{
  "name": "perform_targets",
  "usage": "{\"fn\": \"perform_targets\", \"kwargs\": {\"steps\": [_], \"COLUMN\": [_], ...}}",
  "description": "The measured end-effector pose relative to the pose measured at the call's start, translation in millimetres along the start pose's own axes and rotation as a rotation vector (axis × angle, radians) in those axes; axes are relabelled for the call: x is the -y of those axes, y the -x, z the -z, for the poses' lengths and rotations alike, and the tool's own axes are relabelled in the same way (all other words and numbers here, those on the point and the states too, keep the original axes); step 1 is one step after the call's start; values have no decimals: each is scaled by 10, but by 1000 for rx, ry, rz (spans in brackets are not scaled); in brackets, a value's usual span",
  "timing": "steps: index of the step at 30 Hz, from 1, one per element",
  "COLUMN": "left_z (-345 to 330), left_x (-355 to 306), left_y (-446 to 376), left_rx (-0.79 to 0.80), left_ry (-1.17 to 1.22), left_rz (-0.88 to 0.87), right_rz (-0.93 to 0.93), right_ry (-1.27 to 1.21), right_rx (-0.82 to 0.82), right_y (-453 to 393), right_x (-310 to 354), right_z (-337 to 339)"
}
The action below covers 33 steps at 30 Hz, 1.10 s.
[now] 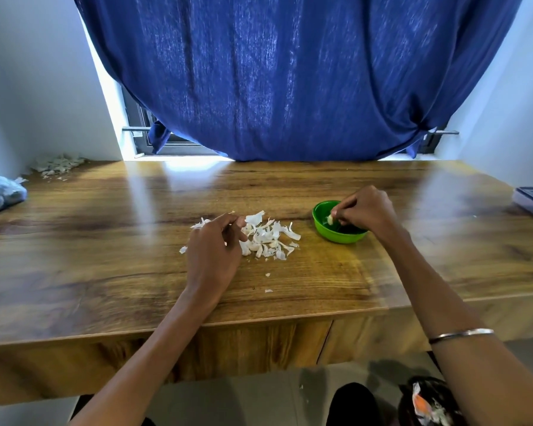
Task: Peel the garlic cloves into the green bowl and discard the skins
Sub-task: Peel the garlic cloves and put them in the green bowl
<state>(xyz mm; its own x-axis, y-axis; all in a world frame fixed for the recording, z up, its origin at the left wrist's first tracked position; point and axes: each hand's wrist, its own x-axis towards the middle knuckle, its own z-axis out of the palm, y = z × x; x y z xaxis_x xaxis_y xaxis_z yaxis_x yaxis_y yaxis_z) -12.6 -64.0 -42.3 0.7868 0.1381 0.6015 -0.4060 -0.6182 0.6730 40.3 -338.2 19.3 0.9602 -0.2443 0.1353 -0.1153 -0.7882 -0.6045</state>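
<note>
Garlic clove (330, 219), pale and peeled, is hanging pinched in the right hand (363, 210) over the round green plastic bowl (323, 224) right of centre, while the left hand (211, 250), loosely curled, is resting beside white papery skins (268, 238).

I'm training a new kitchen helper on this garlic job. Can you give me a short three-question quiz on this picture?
1. True or false: the right hand holds a garlic clove over the green bowl.
2. Where is the nearest pile of skins? A) in the bowl B) on the table, left of the bowl C) on the floor
3. Fill in: the left hand rests at the pile's ____ side.

Key: 1 true; 2 B; 3 left.
</note>
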Motion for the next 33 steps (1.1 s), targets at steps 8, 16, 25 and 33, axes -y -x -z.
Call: {"fn": "perform_targets", "kwargs": {"steps": [8, 16, 25, 33], "left_z": [-61, -68, -45, -48], "left_x": [21, 44, 58, 77], "left_y": [-19, -30, -28, -12], "left_rx": [13, 29, 51, 58], "left_ry": [-17, -71, -71, -73], "left_rz": [-49, -14, 7, 27], "right_rz": [45, 321, 429, 406], "right_ry": [30, -110, 7, 113], "right_rx": [-6, 48, 156, 138], "right_y": [-1, 342, 651, 739], "right_x": [-1, 485, 671, 728], "right_z": [69, -261, -768, -831]}}
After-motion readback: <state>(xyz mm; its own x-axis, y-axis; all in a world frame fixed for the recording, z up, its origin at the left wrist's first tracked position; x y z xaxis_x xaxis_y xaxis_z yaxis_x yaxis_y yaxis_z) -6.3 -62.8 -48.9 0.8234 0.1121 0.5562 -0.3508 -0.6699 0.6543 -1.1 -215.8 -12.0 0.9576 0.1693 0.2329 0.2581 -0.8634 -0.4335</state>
